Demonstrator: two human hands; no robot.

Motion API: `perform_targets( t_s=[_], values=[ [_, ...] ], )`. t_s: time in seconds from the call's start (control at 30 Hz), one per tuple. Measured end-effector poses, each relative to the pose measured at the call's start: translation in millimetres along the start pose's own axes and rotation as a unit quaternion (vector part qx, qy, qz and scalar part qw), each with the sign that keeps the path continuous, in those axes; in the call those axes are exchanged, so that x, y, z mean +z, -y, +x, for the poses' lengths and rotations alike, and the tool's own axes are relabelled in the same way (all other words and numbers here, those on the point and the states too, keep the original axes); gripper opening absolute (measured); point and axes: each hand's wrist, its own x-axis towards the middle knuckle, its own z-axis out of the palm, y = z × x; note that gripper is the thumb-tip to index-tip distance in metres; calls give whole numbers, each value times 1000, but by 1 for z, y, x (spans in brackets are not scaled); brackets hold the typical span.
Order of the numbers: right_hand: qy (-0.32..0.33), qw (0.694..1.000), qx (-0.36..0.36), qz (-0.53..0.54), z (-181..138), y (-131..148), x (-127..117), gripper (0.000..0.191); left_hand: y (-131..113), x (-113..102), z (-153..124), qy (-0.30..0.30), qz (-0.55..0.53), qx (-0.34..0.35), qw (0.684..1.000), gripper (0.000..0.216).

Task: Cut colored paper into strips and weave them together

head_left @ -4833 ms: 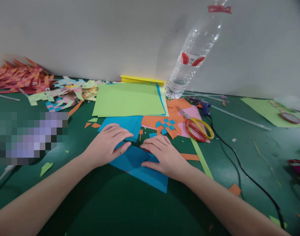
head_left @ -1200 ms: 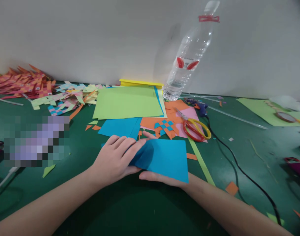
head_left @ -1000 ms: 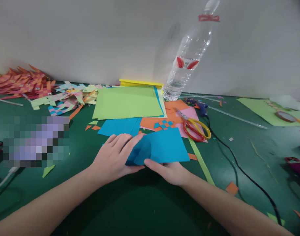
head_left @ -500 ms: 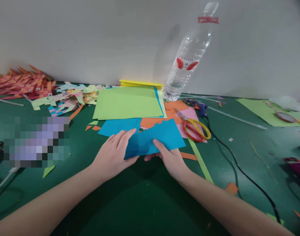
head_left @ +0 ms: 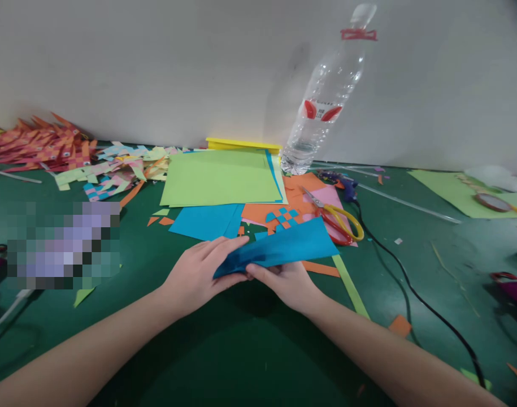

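Observation:
A folded sheet of blue paper (head_left: 287, 244) is held above the green table between both hands. My left hand (head_left: 207, 263) grips its left end, fingers over the top and thumb below. My right hand (head_left: 286, 282) pinches the lower edge near the middle, thumb in front and the other fingers hidden behind the sheet. Just beyond it lies a small blue and orange woven paper piece (head_left: 286, 217). Scissors (head_left: 334, 217) with red and yellow handles rest to the right on orange and pink paper, partly behind the blue sheet's right end.
A stack of light green paper (head_left: 222, 178) lies ahead, with more blue paper (head_left: 203, 220) before it. A water bottle (head_left: 321, 102) leans against the wall. A glue gun (head_left: 347, 187) trails a black cord on the right. Woven strips (head_left: 114, 169) and a blurred-out object (head_left: 67, 243) occupy the left.
The blue paper has tilted and shifted right and slightly down, uncovering the woven piece behind it. My right thumb has slid left and down to the paper's lower edge.

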Motion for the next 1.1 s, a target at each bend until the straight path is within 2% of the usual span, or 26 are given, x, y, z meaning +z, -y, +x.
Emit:
perform_targets(
  t_s=[0.17,0.27,0.33,0.47,0.6,0.7,0.9,1.1],
  values=[
    [-103,992,15,-65,5,6,-5,27,6,4,-2,11,-49,-129,990,63],
    [-166,984,28,-53,9,7,-9,29,9,3,-1,44,-94,-176,979,60],
    [-191,981,35,-17,10,5,-10,28,8,2,1,58,-116,-187,974,51],
    [-159,985,21,57,11,3,-9,24,5,1,3,58,-158,-196,966,37],
    [-78,996,19,48,9,4,-6,22,3,1,4,45,-193,-202,959,39],
    [-49,998,15,38,7,4,-4,19,3,0,3,52,-210,-191,957,37],
    [-121,992,23,-30,7,4,-5,13,-2,-2,6,86,-255,-231,935,47],
    [-166,985,42,-35,8,6,-5,18,-8,-1,9,124,-268,-272,916,21]
  ],
)
